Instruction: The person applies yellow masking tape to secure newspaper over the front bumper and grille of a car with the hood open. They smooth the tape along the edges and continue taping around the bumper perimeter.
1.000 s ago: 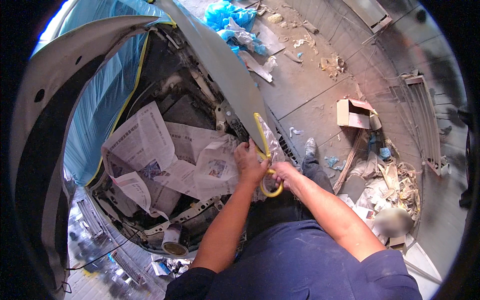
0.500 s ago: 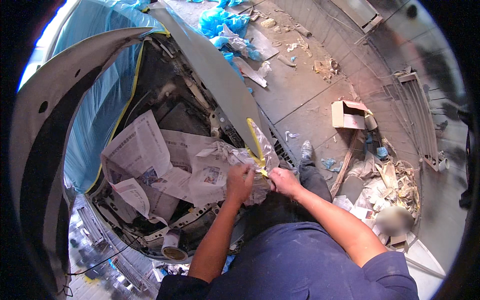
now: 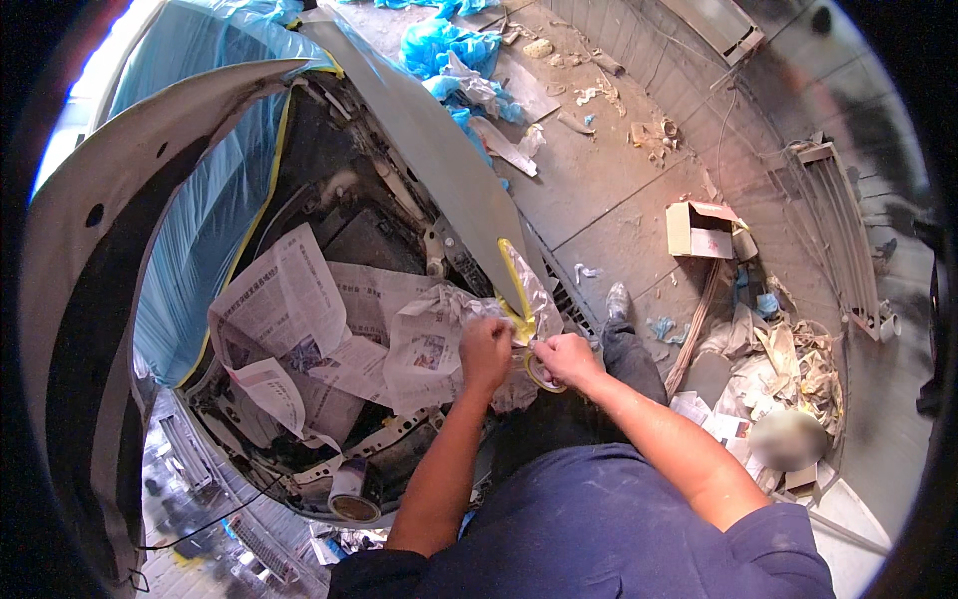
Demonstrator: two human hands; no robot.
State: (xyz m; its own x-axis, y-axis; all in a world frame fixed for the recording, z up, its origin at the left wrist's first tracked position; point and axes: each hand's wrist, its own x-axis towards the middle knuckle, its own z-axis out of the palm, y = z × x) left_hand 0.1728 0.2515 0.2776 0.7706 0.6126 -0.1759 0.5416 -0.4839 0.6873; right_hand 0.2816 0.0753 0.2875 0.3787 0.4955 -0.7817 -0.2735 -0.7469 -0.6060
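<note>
My right hand (image 3: 567, 360) is closed on a roll of masking tape (image 3: 540, 378), whose pale yellow ring shows below the fingers. Just left of it, my left hand (image 3: 486, 353) has its fingers curled and pressed together; what they pinch, if anything, is hidden. Both hands are at the front corner of a car's grey fender (image 3: 449, 180). Yellow masking tape (image 3: 514, 282) runs along that corner beside crumpled pale masking paper (image 3: 542, 301). Sheets of newspaper (image 3: 264, 287) lie over the engine bay, reaching to my left hand.
The raised hood (image 3: 60, 250) stands at the left, with blue plastic film (image 3: 200, 230) behind it. A tin can (image 3: 354, 491) sits at the car's front edge. On the floor are crumpled blue plastic (image 3: 449, 48), an open cardboard box (image 3: 699, 232) and a heap of waste paper (image 3: 783, 374).
The tape roll now shows below my right hand, where it was hardly visible before. My left hand was blurred and is now sharper, fingers curled. The whole view has shifted slightly.
</note>
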